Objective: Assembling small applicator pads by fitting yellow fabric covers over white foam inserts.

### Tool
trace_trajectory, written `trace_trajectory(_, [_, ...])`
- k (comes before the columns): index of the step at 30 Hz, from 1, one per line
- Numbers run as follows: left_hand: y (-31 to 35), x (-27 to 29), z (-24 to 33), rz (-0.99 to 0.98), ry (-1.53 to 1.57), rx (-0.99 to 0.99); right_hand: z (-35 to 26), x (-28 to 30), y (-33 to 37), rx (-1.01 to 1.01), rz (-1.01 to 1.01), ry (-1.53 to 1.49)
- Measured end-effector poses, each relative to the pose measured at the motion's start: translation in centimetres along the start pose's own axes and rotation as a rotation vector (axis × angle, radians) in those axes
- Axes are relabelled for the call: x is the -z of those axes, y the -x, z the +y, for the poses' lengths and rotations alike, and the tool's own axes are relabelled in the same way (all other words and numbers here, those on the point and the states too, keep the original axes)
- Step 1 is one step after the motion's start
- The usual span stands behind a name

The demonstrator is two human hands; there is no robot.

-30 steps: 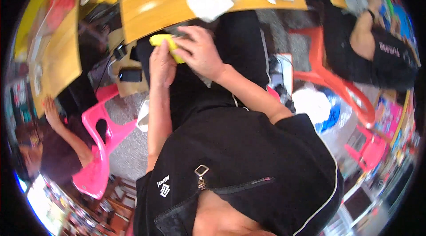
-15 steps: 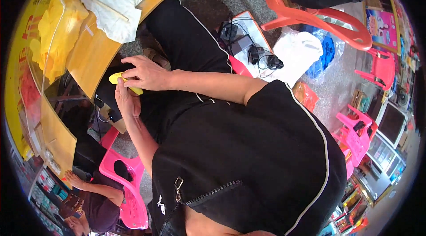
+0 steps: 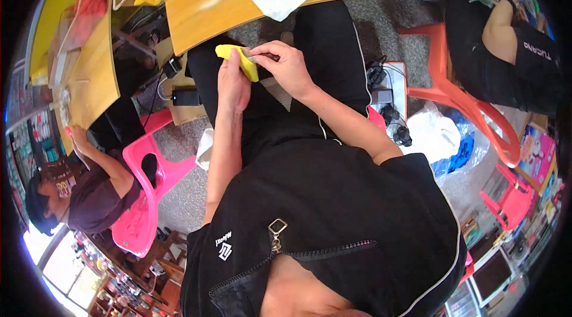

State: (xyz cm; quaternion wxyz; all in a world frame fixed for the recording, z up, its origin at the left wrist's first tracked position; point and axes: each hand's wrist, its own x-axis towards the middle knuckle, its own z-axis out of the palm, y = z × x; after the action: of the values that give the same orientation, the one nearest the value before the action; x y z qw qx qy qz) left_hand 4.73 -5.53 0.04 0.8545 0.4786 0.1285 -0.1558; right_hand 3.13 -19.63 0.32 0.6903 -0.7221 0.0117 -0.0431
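Both hands are working a small yellow piece [image 3: 238, 59] over the lap, just below the wooden bench [image 3: 238, 1] edge. Left hand [image 3: 233, 83] is curling shut around its lower end; right hand [image 3: 285, 67] is pinching the top w/ thumb & fingertips. Risk, imo: it's being held in mid-air w/ no support, so a slipping pinch is likely dropping it to the floor.

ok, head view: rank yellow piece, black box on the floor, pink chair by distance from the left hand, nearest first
1. yellow piece, held in the left hand
2. black box, on the floor, image-left of that hand
3. pink chair, lower left, beside a seated co-worker
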Motion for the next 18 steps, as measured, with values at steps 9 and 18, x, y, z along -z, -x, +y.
trace_trajectory(9, [0.2, -0.4, -1.8, -0.072, 0.003, 0.062, -0.1, -0.4, 0.4, 0.327, 0.064, 0.324])
trace_trajectory(18, [-0.1, -0.7, -2.1, -0.022, -0.110, -0.029, -0.4, 0.1, 1.2, 0.319, 0.077, 0.426])
